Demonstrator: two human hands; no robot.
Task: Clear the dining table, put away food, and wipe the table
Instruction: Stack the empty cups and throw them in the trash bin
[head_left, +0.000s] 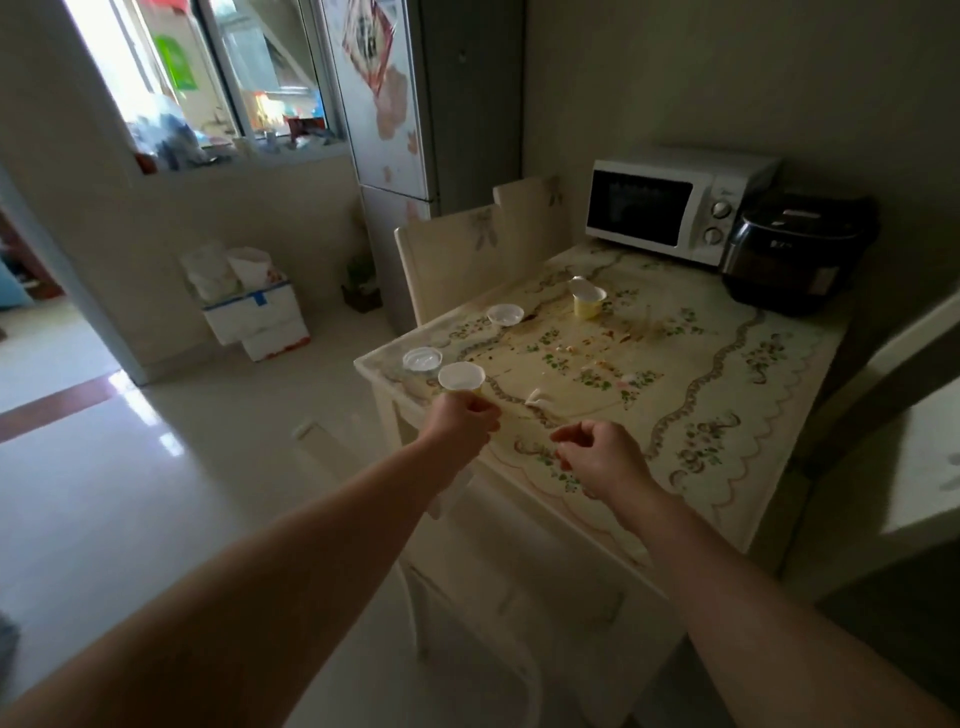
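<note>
The dining table (727, 415) has a floral cover smeared with stains and crumbs. My left hand (462, 421) grips a small yellow cup (461, 377) with a white inside at the table's near left corner. Just behind it lies a clear plastic lid (422, 359). A clear small bowl (505, 314) sits farther back. A second yellow cup (588, 301) with its foil lid peeled up stands near the middle back. A scrap of white paper (537, 397) lies in front of my hands. My right hand (597, 457) hovers over the table's front edge, fingers curled, holding nothing that I can see.
A white microwave (675, 208) and a black rice cooker (795, 254) stand at the table's back. A chair (467, 249) is pushed in on the far left side, another chair (467, 623) below my arms. A fridge (405, 130) and foam boxes (254, 317) stand by the wall.
</note>
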